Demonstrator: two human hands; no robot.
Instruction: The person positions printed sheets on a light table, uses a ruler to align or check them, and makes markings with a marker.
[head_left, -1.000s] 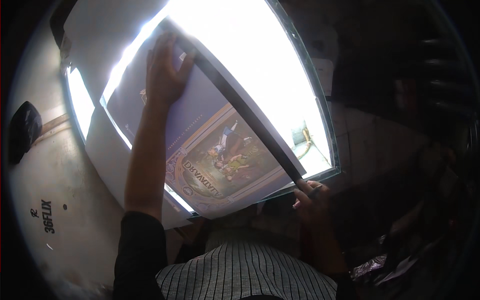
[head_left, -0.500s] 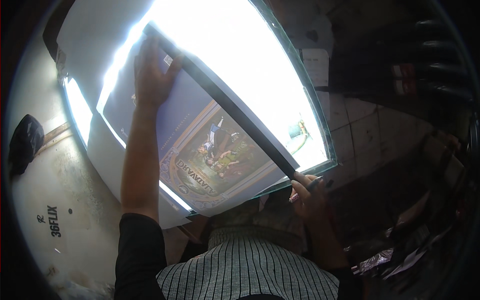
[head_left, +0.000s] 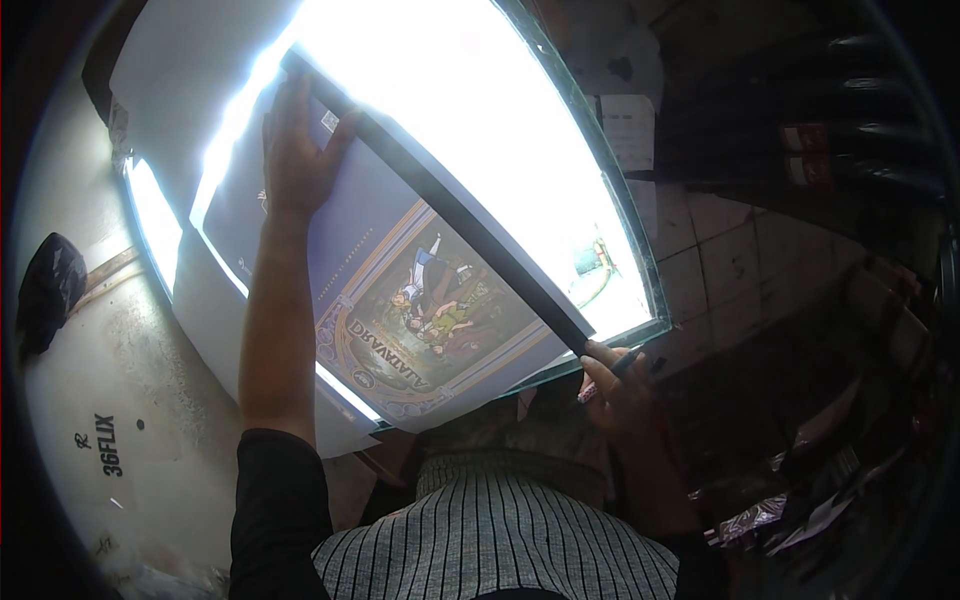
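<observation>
The left hand (head_left: 303, 155) lies flat on the far part of the sheet (head_left: 378, 215) and dark strip (head_left: 460, 217), thumb spread, gripping nothing. At the strip's near right end, the right hand (head_left: 618, 392) has fingers bent around a slim tool (head_left: 627, 361). The sheet lies on the light table (head_left: 480, 120).

Brightly lit glass table (head_left: 450, 90), printed sheet (head_left: 390, 255)

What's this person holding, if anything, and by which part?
The right hand holds a slim tool, seemingly by its middle, and touches the near end of the dark strip. The left hand lies spread on the sheet, gripping nothing.
</observation>
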